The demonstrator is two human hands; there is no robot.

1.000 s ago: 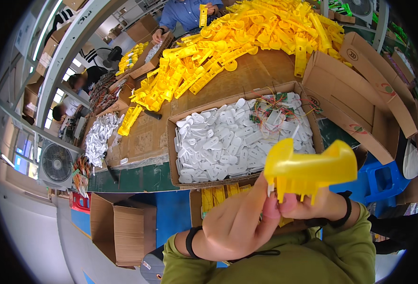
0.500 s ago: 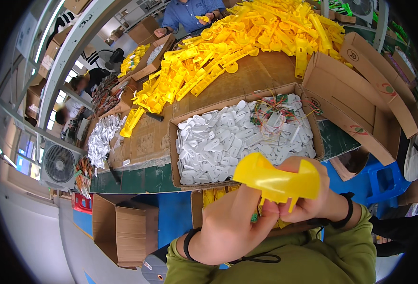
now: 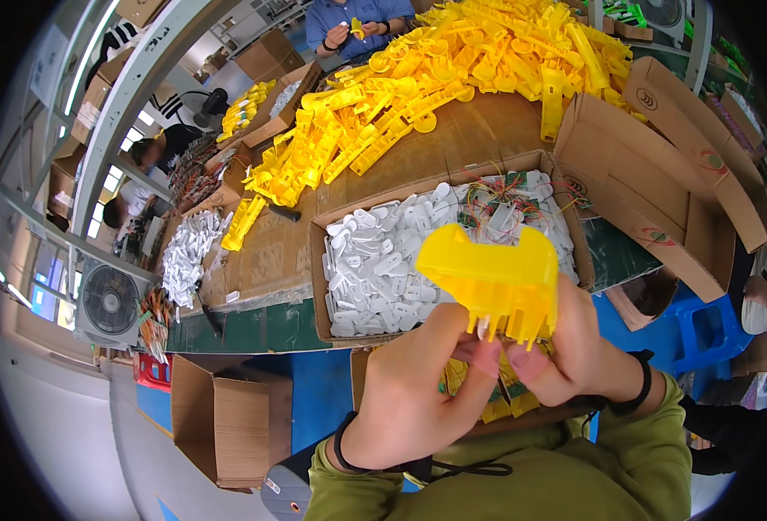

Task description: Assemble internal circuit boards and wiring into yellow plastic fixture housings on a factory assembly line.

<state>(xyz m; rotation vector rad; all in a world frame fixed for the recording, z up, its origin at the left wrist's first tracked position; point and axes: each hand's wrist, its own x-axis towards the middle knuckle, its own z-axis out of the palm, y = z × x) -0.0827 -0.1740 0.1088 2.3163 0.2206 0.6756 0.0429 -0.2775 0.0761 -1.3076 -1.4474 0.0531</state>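
A yellow plastic part (image 3: 494, 276) with small prongs along its lower edge is held up close to the camera. My left hand (image 3: 418, 391) grips its underside from the left, fingers pinched at the prongs. My right hand (image 3: 579, 352) holds the lower right side, thumb pressed by the prongs. Both wrists wear dark bands and green sleeves. Behind the part stands an open cardboard box (image 3: 331, 326) filled with white plastic pieces (image 3: 379, 260) and some wired green circuit boards (image 3: 505, 195).
A large heap of yellow plastic parts (image 3: 435, 78) covers the far table. A person in blue (image 3: 353, 22) works behind it. Open cardboard boxes stand at right (image 3: 661, 187) and on the floor lower left (image 3: 227, 421). A fan (image 3: 110, 300) sits at left.
The yellow part has been turned in both hands and now sits flatter, with its prongs pointing down. The hands stay at the same place.
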